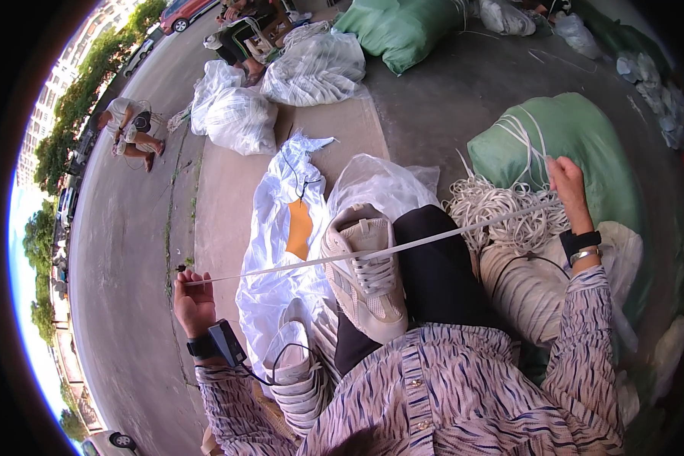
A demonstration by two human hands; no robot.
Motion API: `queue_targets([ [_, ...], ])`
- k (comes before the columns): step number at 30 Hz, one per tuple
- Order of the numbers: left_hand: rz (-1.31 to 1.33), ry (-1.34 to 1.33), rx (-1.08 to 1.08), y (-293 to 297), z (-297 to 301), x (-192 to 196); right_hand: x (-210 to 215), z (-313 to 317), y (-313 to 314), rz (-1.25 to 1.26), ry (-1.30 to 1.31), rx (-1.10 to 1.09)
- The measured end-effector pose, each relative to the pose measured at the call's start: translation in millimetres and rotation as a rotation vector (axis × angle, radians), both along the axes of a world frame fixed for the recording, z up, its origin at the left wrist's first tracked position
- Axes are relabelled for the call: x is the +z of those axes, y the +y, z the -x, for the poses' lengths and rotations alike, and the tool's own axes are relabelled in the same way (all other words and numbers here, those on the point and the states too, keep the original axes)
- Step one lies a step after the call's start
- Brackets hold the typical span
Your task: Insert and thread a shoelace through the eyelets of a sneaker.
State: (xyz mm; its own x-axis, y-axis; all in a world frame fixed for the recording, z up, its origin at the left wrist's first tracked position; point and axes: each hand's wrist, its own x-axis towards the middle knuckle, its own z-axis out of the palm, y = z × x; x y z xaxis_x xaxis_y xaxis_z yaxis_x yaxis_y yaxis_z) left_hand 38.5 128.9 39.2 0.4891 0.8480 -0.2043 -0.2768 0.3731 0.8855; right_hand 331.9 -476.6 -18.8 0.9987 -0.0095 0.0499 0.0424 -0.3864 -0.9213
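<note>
A flat white shoelace [463, 229] is stretched taut between my two hands, across my lap. At the left, my left hand [195, 304] is closed on one end of it. My right hand [571, 186], raised at the right, grips the lace in a closed fist; some lace also hangs over the green sack behind it. Below the lace, a beige and white sneaker [366, 300] rests on my lap, its laces threaded across the tongue. Beside my right hand lies a tangled heap of white laces [505, 213].
Stacked white shoes [300, 384] stand by my left side, and a bundle of more [520, 285] lies at my right. A green sack [577, 137] bulges behind the laces. White plastic sheeting [270, 251] covers ground ahead. Beyond are filled clear bags [239, 118] and seated people [129, 125].
</note>
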Motion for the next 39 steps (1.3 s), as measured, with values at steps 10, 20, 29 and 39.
queue_targets([
  [10, -0.67, 0.305, -0.615, -134.6, -51.1, -25.5, -2.2, 98.7, 201.0, -0.111, -0.052, 0.622],
  [20, -0.83, 0.363, -0.844, -193.7, -54.4, -48.6, -1.5, 112.5, 199.6, 0.104, -0.031, 0.714],
  [29, -0.623, 0.344, -0.891, -188.3, -48.8, -54.5, -9.0, 110.9, 206.2, 0.156, -0.126, 0.715],
  [39, -0.421, 0.301, -0.939, -181.3, -49.7, -55.4, -3.3, 112.4, 217.4, 0.285, -0.378, 0.781],
])
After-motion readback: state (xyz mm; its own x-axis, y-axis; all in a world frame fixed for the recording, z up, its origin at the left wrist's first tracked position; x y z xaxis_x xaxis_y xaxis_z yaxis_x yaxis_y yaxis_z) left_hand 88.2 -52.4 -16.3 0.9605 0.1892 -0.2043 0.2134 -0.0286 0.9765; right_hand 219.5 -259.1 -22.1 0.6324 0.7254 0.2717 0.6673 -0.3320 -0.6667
